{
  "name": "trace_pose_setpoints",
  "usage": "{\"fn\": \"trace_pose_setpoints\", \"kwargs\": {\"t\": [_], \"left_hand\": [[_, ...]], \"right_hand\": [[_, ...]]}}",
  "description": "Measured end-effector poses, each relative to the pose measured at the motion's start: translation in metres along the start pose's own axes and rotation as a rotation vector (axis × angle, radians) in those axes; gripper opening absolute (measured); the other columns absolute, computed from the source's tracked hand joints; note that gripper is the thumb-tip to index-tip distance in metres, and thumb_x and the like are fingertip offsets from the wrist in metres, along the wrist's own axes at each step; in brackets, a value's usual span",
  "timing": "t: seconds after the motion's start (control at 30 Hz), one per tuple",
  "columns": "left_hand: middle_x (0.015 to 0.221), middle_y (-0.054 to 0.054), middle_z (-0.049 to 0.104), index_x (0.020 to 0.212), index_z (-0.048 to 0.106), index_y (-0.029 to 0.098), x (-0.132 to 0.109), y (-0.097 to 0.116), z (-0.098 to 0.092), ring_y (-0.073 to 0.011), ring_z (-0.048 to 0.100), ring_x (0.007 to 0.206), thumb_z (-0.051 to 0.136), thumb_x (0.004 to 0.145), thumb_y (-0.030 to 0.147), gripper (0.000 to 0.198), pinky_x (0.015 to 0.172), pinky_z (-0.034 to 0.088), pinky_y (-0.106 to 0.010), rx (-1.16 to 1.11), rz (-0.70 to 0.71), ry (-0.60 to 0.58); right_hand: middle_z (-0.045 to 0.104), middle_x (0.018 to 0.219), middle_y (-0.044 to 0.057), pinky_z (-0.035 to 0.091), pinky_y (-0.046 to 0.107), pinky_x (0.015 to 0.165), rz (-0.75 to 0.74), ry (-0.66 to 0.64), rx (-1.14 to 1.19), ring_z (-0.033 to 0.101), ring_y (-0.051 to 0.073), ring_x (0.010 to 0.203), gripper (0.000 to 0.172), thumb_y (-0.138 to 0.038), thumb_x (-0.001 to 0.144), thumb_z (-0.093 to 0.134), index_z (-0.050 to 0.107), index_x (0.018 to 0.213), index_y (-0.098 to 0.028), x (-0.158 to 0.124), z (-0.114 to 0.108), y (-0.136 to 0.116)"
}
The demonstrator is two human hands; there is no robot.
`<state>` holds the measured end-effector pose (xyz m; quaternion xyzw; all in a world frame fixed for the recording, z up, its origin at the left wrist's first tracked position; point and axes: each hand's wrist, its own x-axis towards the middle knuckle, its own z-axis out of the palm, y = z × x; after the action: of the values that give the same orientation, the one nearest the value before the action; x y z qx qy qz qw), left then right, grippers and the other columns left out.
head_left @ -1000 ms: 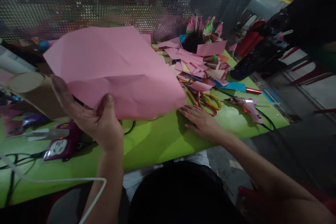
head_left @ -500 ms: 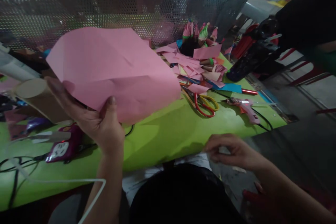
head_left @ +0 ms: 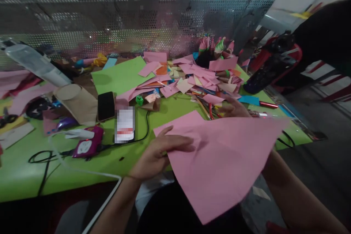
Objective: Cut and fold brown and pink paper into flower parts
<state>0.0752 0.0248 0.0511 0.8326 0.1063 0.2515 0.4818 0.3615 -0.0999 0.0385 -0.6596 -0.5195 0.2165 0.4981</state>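
A large sheet of pink paper (head_left: 225, 157) hangs tilted over my lap and the table's front edge. My left hand (head_left: 161, 150) is closed on its left side, with the fingers lying over the top face. Most of my right hand (head_left: 237, 109) is behind the sheet. Its fingers show above the paper's far edge, stretched to the left, close to the red-handled scissors (head_left: 210, 111). The paper hides much of the scissors and part of the glue gun (head_left: 260, 114).
Pink paper scraps (head_left: 197, 71) cover the back of the green table (head_left: 131, 166). Phones (head_left: 106, 106), a magenta box with cables (head_left: 89, 142), a brown paper cone (head_left: 79, 104) and a clear bottle (head_left: 35, 62) lie left. A dark bottle (head_left: 270, 65) stands right.
The pink sheet has moved from the left down to the front middle, carried by my left hand. My right hand has moved forward behind it. The phones are now uncovered.
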Motion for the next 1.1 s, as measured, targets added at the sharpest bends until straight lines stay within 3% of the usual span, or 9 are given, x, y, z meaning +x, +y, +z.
{"fn": "trace_pose_setpoints", "kwargs": {"t": [0.07, 0.17, 0.33, 0.53, 0.7, 0.83, 0.93, 1.03, 1.1], "left_hand": [[0.114, -0.001, 0.075, 0.116, 0.069, 0.03, -0.01, -0.005, 0.001, -0.0214, 0.063, 0.12, 0.051, 0.09, 0.012, 0.037, 0.121, 0.018, -0.056, 0.109, 0.004, -0.18], [0.121, 0.001, 0.072, 0.125, 0.064, 0.032, -0.03, -0.018, 0.005, -0.0204, 0.05, 0.135, 0.044, 0.086, 0.003, 0.052, 0.121, 0.012, -0.059, 0.297, -0.055, -0.236], [0.14, -0.001, 0.06, 0.133, 0.058, 0.033, -0.057, -0.025, 0.017, -0.0255, 0.04, 0.142, 0.057, 0.08, 0.007, 0.059, 0.12, 0.009, -0.062, 0.491, -0.168, -0.282], [0.147, -0.001, 0.053, 0.135, 0.056, 0.034, -0.066, -0.006, 0.019, -0.0274, 0.032, 0.146, 0.061, 0.09, 0.031, 0.045, 0.119, 0.002, -0.065, 0.445, -0.267, -0.276], [0.132, -0.001, 0.066, 0.127, 0.062, 0.034, -0.068, -0.001, 0.023, -0.0257, 0.048, 0.136, 0.048, 0.098, 0.041, 0.033, 0.12, 0.008, -0.064, 0.349, -0.324, -0.097], [0.111, -0.006, 0.073, 0.112, 0.068, 0.025, -0.069, -0.011, 0.036, -0.0232, 0.067, 0.107, 0.048, 0.097, 0.038, 0.028, 0.105, 0.046, -0.049, 0.28, -0.427, 0.227], [0.101, -0.007, 0.073, 0.134, 0.053, 0.021, -0.068, -0.02, 0.045, -0.0204, 0.069, 0.088, 0.055, 0.095, 0.036, 0.042, 0.08, 0.057, -0.036, 0.242, -0.524, 0.424], [0.092, -0.004, 0.073, 0.154, 0.024, 0.02, -0.064, -0.025, 0.046, -0.0209, 0.066, 0.086, 0.058, 0.093, 0.032, 0.071, 0.083, 0.054, -0.039, 0.415, -0.449, 0.51], [0.093, -0.005, 0.071, 0.155, 0.024, 0.021, -0.062, -0.025, 0.044, -0.0224, 0.063, 0.089, 0.057, 0.093, 0.027, 0.07, 0.087, 0.05, -0.042, 0.583, -0.369, 0.474]], "right_hand": [[0.071, 0.088, 0.006, 0.055, 0.035, 0.067, -0.051, -0.105, -0.03, 0.067, 0.023, 0.078, 0.036, -0.055, 0.086, 0.059, 0.073, 0.103, -0.028, -0.009, -0.005, 0.003], [0.072, 0.084, 0.008, 0.054, 0.038, 0.076, -0.133, -0.273, -0.107, 0.067, 0.024, 0.082, 0.039, -0.061, 0.085, 0.059, 0.077, 0.082, -0.026, -0.024, -0.009, 0.008], [0.076, 0.102, 0.011, 0.05, 0.044, 0.092, -0.084, -0.252, -0.105, 0.066, 0.03, 0.105, 0.041, -0.063, 0.084, 0.06, 0.076, 0.079, -0.025, -0.042, 0.001, 0.021], [0.076, 0.099, 0.012, 0.055, 0.04, 0.086, -0.003, -0.3, 0.101, 0.07, 0.029, 0.098, 0.038, -0.061, 0.083, 0.063, 0.073, 0.085, -0.024, -0.051, 0.008, 0.016], [0.076, 0.088, 0.009, 0.057, 0.037, 0.076, 0.143, -0.367, 0.089, 0.071, 0.026, 0.085, 0.035, -0.055, 0.086, 0.063, 0.074, 0.088, -0.022, -0.057, 0.012, 0.003], [0.072, 0.076, 0.004, 0.054, 0.031, 0.061, 0.234, -0.247, -0.041, 0.066, 0.021, 0.067, 0.033, -0.051, 0.086, 0.062, 0.071, 0.085, -0.02, -0.052, 0.024, 0.006], [0.068, 0.073, 0.002, 0.052, 0.03, 0.058, 0.217, -0.157, -0.069, 0.065, 0.02, 0.066, 0.027, -0.044, 0.087, 0.061, 0.064, 0.098, -0.02, -0.045, 0.036, 0.011], [0.067, 0.071, 0.0, 0.05, 0.03, 0.056, 0.183, -0.073, -0.159, 0.061, 0.019, 0.06, 0.043, -0.038, 0.088, 0.06, 0.054, 0.126, -0.019, -0.041, 0.046, 0.015], [0.067, 0.075, 0.001, 0.051, 0.032, 0.059, 0.121, -0.033, -0.267, 0.06, 0.019, 0.06, 0.052, -0.035, 0.089, 0.06, 0.048, 0.137, -0.02, -0.042, 0.048, 0.017]]}}
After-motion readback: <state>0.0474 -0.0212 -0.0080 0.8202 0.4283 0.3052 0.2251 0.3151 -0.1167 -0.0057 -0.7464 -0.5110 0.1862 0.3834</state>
